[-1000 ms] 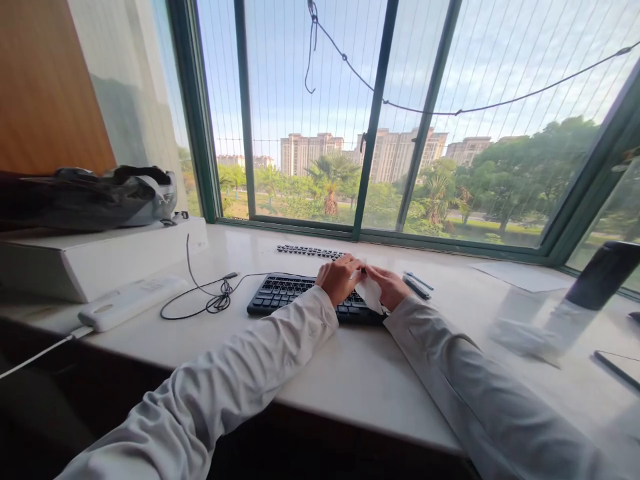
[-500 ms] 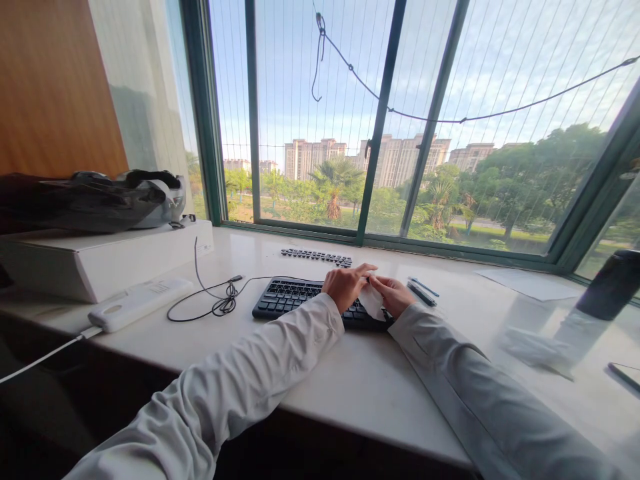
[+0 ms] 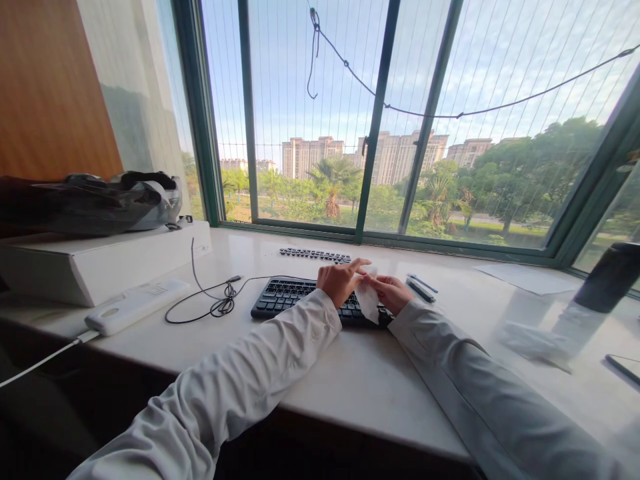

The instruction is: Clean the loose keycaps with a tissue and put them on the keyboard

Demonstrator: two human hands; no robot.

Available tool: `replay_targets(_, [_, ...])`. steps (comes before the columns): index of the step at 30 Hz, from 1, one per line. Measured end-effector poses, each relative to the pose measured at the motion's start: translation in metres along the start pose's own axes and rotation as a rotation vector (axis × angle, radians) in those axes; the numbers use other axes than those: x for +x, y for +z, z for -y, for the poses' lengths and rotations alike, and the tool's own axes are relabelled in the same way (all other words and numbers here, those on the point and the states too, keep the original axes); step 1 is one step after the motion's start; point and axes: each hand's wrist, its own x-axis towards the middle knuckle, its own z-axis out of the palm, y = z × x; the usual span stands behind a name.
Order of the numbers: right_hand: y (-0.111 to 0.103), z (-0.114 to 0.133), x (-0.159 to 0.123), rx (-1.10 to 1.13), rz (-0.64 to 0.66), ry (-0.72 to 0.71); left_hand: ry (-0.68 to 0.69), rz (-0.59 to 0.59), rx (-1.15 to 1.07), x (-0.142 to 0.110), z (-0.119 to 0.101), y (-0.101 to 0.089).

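Observation:
A white tissue (image 3: 369, 304) hangs between my two hands, over the right part of a black keyboard (image 3: 280, 297). My left hand (image 3: 339, 281) is closed at the tissue's upper edge, its index finger stretched forward. From the other side my right hand (image 3: 393, 293) pinches the tissue, thumb and fingers pressed together. Whether a small part is wrapped inside it cannot be made out. Behind the keyboard lies a row of loose black keycaps (image 3: 315, 255). Some spots on the keyboard are covered by my hands and sleeves.
Left of the keyboard lies a coiled black cable (image 3: 223, 305), then a white power strip (image 3: 135, 307) and a white box (image 3: 100, 260) with a dark bag (image 3: 85, 203) on top. Rightward are pens (image 3: 421, 289), paper (image 3: 525, 279), a clear plastic bag (image 3: 537, 345) and a black bottle (image 3: 609, 277).
Both hands stay together over the keyboard. My left hand has shifted slightly left and turned a little, and the tissue has moved with the fingers. The view has shifted slightly.

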Motion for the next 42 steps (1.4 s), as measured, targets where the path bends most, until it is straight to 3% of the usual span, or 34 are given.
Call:
replay_targets(5, [0.002, 0.004, -0.001, 0.116, -0.068, 0.040, -0.021, -0.018, 0.026, 0.001, 0.000, 0.000])
replay_targets(19, [0.002, 0.001, 0.003, 0.133, -0.081, 0.026, 0.016, -0.007, 0.003, 0.001, 0.003, 0.005])
replay_targets(27, [0.003, 0.005, 0.004, 0.131, -0.230, -0.094, 0.005, -0.044, -0.054, 0.003, 0.003, 0.006])
replay_targets(33, [0.005, 0.014, -0.002, 0.159, -0.119, -0.010, -0.019, -0.016, -0.033, 0.002, 0.002, 0.005])
replay_targets(42, [0.001, 0.003, 0.002, 0.182, -0.154, 0.006, 0.030, -0.010, -0.021, -0.001, 0.001, 0.007])
